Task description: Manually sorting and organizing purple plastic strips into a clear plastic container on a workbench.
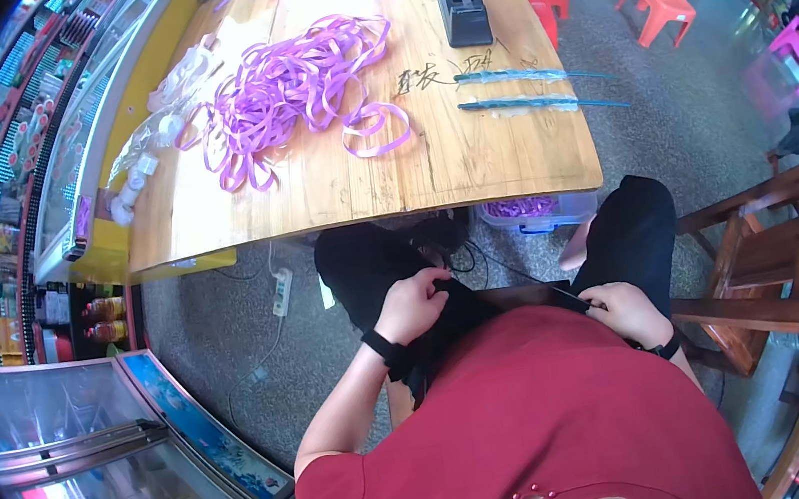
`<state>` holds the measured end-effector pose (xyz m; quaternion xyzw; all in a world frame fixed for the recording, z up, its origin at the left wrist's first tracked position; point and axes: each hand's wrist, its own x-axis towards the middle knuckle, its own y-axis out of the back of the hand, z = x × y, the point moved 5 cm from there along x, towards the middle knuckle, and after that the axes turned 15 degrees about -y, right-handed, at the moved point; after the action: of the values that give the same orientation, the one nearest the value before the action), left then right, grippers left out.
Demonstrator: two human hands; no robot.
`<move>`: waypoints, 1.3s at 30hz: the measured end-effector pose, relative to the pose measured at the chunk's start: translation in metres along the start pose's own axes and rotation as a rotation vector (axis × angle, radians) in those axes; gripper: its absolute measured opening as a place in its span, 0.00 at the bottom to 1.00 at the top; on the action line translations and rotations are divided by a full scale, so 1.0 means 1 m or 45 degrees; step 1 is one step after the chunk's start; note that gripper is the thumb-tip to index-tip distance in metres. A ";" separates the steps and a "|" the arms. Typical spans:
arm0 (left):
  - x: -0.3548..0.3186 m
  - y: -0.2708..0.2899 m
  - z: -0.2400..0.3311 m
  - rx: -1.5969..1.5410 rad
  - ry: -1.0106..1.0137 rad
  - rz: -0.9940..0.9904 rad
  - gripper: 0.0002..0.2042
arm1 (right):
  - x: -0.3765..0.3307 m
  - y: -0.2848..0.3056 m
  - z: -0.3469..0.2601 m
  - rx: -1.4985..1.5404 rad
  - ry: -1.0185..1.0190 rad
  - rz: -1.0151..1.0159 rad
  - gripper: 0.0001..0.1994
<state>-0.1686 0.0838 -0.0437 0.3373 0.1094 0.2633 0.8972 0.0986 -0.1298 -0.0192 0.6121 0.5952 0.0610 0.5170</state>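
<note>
My left hand [412,305] rests on my left thigh in black trousers [358,267], its fingers curled in. Whether anything is inside it is hidden. Beside my right thigh, my right hand [628,312] is closed near a thin dark edge at my lap, and what it grips cannot be made out. Both hands are below the front edge of the wooden table [332,193]. On the tabletop lies a loose heap of purple ribbon [292,87], with one loop [377,129] spread to its right. Two thin blue strips [522,104] lie at the right side, partly over the edge.
A black tape dispenser [463,4] stands at the table's far right. Beneath the table is a clear bin [541,214] with purple material. A wooden chair [773,251] is at my right, a glass-topped freezer [94,461] at my left. A white power strip [281,292] lies on the floor.
</note>
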 end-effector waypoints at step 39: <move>0.103 0.163 0.088 0.706 -0.383 0.268 0.08 | -0.002 0.116 -0.030 0.124 0.143 0.375 0.13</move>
<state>-0.1145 0.1951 0.1280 0.6130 0.0079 0.2620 0.7453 0.1548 -0.0859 0.0776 0.7126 0.5294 0.1414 0.4382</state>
